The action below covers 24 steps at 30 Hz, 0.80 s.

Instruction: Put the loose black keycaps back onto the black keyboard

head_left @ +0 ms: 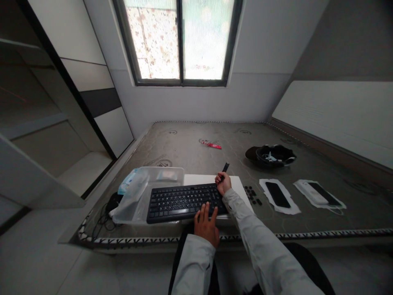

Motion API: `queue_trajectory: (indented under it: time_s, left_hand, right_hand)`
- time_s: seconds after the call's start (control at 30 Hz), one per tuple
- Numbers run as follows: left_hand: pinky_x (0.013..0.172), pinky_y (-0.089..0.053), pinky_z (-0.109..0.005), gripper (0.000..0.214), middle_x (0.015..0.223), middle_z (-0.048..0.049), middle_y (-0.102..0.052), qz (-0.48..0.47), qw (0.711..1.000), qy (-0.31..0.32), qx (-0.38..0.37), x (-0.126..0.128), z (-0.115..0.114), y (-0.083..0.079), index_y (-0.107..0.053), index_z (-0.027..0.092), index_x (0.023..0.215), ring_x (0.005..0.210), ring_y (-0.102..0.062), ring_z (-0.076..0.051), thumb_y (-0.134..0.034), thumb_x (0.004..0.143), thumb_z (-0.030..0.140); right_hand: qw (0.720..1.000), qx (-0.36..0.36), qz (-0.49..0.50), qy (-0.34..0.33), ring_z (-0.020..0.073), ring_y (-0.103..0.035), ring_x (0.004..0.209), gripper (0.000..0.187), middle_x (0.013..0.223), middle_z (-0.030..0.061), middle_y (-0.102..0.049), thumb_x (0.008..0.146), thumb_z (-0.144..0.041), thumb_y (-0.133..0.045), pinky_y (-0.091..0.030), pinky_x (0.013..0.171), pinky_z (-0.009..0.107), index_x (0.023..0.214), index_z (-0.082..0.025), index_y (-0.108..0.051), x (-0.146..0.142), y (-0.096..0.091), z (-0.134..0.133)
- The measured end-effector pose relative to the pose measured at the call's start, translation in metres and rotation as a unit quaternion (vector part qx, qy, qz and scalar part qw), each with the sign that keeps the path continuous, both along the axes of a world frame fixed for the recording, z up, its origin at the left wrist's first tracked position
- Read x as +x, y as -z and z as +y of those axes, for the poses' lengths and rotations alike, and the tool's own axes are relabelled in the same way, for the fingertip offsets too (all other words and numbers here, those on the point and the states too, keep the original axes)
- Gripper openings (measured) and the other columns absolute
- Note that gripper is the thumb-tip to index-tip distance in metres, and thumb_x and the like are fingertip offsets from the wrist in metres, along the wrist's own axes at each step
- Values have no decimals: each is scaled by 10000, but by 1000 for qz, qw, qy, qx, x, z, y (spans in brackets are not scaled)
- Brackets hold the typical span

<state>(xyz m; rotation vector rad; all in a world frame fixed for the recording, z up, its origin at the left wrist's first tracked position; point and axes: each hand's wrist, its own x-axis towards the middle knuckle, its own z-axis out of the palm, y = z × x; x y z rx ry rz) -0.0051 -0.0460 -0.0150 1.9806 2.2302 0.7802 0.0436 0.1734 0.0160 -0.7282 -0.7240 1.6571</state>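
Observation:
A black keyboard (184,200) lies on a white board (202,179) near the front edge of a grey mattress-like surface (215,153). My left hand (207,224) rests flat on the keyboard's near right corner, fingers spread. My right hand (222,183) hovers at the keyboard's far right corner, closed around a thin black tool (225,167) that points up and away. Several loose black keycaps (253,194) lie just right of the board.
A clear plastic box (144,188) stands left of the keyboard, with a black mouse (113,201) and cable beside it. Two phones (278,194) (321,193) lie on white sheets at right. A black cap-like object (272,155) and a red wrapper (211,144) lie farther back.

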Motion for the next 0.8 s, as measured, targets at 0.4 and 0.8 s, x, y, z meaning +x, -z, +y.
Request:
queue_trajectory:
  time_s: [0.4,0.8]
  left_hand:
    - [1061,-254,-441,716,1501,-34,-303,5,1000,2,6,0,0,3,-415,352,1361,1360,-286,-242,-627,685,255]
    - [1057,-258,-444,713,1508,-20,-288,15,1000,0,7,-1,1,9,-412,343,1366,1356,-285,-261,-622,690,259]
  right_hand:
    - [1000,11,-20,-16,68,-306,431,247,473,-73,-318,625,-262,-605,-274,417,228,602,-216,-363,0,1,-14]
    - [990,-36,-109,84,92,-319,378,304,410,-71,-358,711,-343,-579,-235,385,266,615,-244,-308,-20,11,15]
